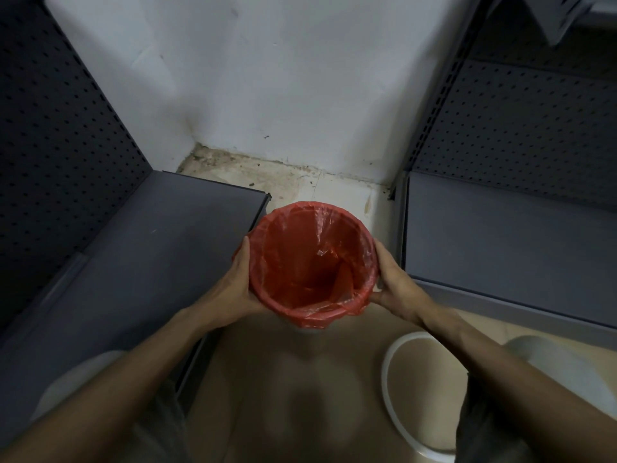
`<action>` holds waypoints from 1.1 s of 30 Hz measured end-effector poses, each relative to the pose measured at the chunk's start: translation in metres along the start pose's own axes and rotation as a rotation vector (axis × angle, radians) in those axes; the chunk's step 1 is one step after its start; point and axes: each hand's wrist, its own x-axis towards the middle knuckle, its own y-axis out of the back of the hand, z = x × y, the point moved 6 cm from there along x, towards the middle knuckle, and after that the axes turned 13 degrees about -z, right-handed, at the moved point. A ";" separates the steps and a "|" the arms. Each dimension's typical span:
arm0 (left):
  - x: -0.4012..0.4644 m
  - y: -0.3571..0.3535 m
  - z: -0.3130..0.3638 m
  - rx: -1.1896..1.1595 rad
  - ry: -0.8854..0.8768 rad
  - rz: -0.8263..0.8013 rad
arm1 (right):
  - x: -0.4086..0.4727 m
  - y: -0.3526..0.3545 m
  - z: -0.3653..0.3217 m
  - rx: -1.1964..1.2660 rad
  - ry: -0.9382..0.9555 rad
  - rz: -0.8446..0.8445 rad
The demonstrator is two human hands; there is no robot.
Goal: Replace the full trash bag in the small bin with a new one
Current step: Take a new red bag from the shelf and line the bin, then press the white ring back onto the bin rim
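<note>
The small round bin (pixel 302 325), lined with a thin red plastic bag (pixel 312 262), stands near the white wall (pixel 267 78). The left hand (pixel 233 289) and right hand (pixel 395 285) press its rim between spread fingers. Lining looks finished; next, probably fit the white plastic ring (pixel 394 355).

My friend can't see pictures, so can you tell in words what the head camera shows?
Two bare hands, left hand and right hand, hold the sides of a small bin lined with an empty red bag, folded over its rim. A white ring lies on the floor to the right, between grey shelves.
</note>
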 end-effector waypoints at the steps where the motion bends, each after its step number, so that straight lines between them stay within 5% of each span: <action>1: 0.000 0.000 -0.001 0.004 0.005 0.005 | 0.000 0.001 -0.001 -0.012 0.003 0.006; 13: 0.000 0.018 -0.008 0.141 0.064 -0.061 | -0.002 0.011 0.010 -0.276 -0.102 0.014; 18: -0.008 0.040 0.010 0.134 0.153 0.064 | -0.006 0.030 0.009 -0.414 -0.218 -0.027; 23: 0.005 0.064 0.050 0.300 0.036 0.276 | -0.009 0.058 -0.007 -0.585 -0.236 0.025; 33: 0.088 0.023 0.156 0.420 -0.234 0.304 | -0.048 0.135 -0.010 -0.700 -0.298 0.179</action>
